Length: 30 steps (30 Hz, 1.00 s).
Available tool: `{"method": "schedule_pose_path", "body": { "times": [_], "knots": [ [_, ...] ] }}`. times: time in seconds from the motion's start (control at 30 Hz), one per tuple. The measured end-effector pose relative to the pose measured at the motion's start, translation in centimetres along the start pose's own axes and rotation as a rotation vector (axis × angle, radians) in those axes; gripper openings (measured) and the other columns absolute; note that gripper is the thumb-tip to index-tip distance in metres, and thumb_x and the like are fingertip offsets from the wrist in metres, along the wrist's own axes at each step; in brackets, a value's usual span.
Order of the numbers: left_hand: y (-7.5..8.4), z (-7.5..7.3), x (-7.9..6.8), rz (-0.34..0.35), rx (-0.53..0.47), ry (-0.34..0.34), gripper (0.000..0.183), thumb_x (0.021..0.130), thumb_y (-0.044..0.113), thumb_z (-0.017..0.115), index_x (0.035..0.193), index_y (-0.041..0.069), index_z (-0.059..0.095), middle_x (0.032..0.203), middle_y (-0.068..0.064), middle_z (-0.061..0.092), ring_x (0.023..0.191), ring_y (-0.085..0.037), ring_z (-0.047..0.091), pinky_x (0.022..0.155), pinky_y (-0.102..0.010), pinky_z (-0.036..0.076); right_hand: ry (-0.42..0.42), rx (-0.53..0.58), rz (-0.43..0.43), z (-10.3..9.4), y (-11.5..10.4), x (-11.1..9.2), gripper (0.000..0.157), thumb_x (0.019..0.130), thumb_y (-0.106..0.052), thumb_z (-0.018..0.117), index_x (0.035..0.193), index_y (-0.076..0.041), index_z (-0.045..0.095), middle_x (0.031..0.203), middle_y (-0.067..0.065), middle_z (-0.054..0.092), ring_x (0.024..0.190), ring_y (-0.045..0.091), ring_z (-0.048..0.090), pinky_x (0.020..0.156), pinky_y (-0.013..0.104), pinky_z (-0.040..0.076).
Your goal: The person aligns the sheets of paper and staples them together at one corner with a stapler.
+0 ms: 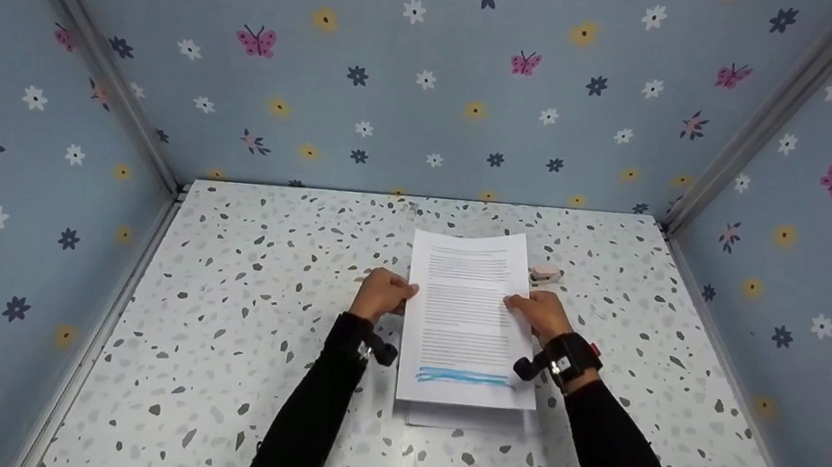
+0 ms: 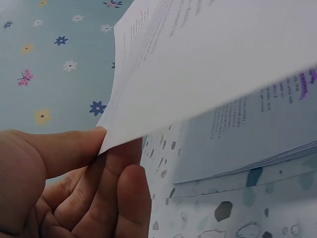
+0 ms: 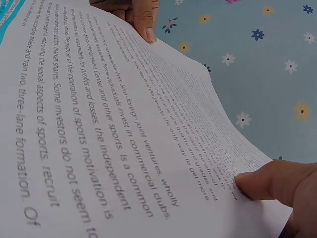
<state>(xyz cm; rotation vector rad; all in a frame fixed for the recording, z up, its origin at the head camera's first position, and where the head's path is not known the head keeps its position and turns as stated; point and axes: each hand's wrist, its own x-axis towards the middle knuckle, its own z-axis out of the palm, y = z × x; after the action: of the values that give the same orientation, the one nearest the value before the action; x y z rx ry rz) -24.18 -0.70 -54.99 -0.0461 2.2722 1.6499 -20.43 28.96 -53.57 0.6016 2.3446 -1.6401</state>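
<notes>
A printed sheet of paper [image 1: 461, 316] with blue highlighter strokes near its bottom edge is held up over the table. My left hand [image 1: 384, 293] pinches its left edge between thumb and fingers. On the opposite edge my right hand [image 1: 543, 314] grips the sheet, thumb on the printed face. Beneath it lies a stack of printed papers [image 2: 223, 134], apart from the raised sheet in the left wrist view; a purple mark shows on its top page. Just beyond the right hand sits a small pale pink stapler-like object [image 1: 546, 275], partly hidden by the sheet.
The speckled white table [image 1: 241, 339] is enclosed by blue panels [image 1: 411, 113] printed with flowers and butterflies at the back and both sides. Metal strips [image 1: 110, 71] run along the corners. Each wrist wears a strapped camera [image 1: 570, 360].
</notes>
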Motion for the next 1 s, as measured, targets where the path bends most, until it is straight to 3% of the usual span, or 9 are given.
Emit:
{"method": "schedule_pose_path", "body": {
  "times": [0.17,0.27,0.37,0.5,0.57,0.73,1.0],
  "knots": [
    [-1.3,1.2,-0.2,-0.005,0.12,0.013,0.019,0.098,0.019,0.07,0.092,0.003,0.078,0.078,-0.007,0.071,0.068,-0.017,0.067,0.066,-0.032,0.054,-0.005,-0.163,0.017,-0.2,1.9,0.5,0.028,0.091,-0.029,0.069,0.08,-0.005,0.063,0.063,-0.001,0.044,0.045,0.012,0.034,0.044,0.027,0.029],
    [-1.8,1.8,-0.2,0.002,0.187,0.014,0.021,0.098,0.021,0.069,0.087,0.005,0.078,0.071,-0.006,0.069,0.065,-0.017,0.065,0.061,-0.031,0.051,-0.003,-0.229,0.013,-0.2,2.7,0.6,0.035,0.091,-0.033,0.068,0.072,-0.009,0.053,0.061,0.0,0.037,0.045,0.013,0.032,0.044,0.028,0.028],
    [-2.0,2.2,-0.1,-0.001,0.221,0.016,0.022,0.097,0.022,0.07,0.086,0.004,0.077,0.069,-0.006,0.067,0.063,-0.017,0.063,0.058,-0.03,0.047,-0.003,-0.219,0.025,-0.1,3.5,0.8,0.032,0.091,-0.032,0.069,0.074,-0.007,0.058,0.058,-0.001,0.041,0.047,0.014,0.035,0.045,0.028,0.029],
    [-2.5,2.6,0.0,-0.013,0.26,0.017,0.021,0.096,0.022,0.071,0.088,0.004,0.077,0.071,-0.004,0.066,0.063,-0.017,0.061,0.057,-0.03,0.046,-0.007,-0.193,0.026,0.1,4.5,1.2,0.027,0.091,-0.029,0.069,0.088,-0.002,0.069,0.058,-0.001,0.047,0.048,0.015,0.038,0.046,0.029,0.03],
    [-2.8,2.9,0.1,-0.014,0.283,0.02,0.023,0.096,0.023,0.071,0.085,0.004,0.076,0.068,-0.003,0.063,0.06,-0.017,0.057,0.056,-0.03,0.044,-0.003,-0.196,0.022,0.2,5.0,1.3,0.028,0.091,-0.028,0.069,0.089,0.0,0.069,0.058,0.0,0.045,0.048,0.015,0.038,0.046,0.029,0.03],
    [-3.4,3.4,0.5,-0.047,0.321,0.019,0.025,0.095,0.024,0.072,0.078,0.005,0.074,0.064,-0.001,0.058,0.058,-0.017,0.054,0.054,-0.03,0.042,0.013,-0.185,0.01,0.3,5.5,1.2,0.029,0.089,-0.026,0.07,0.09,0.004,0.069,0.068,0.003,0.056,0.056,0.017,0.049,0.051,0.029,0.039],
    [-3.8,3.8,0.6,-0.043,0.328,0.017,0.023,0.093,0.023,0.074,0.086,0.001,0.077,0.07,-0.004,0.065,0.06,-0.018,0.058,0.054,-0.029,0.043,0.046,-0.217,-0.034,0.2,5.8,0.8,0.034,0.091,-0.025,0.071,0.098,0.008,0.073,0.08,0.008,0.067,0.066,0.02,0.054,0.06,0.029,0.043]
  ]
}}
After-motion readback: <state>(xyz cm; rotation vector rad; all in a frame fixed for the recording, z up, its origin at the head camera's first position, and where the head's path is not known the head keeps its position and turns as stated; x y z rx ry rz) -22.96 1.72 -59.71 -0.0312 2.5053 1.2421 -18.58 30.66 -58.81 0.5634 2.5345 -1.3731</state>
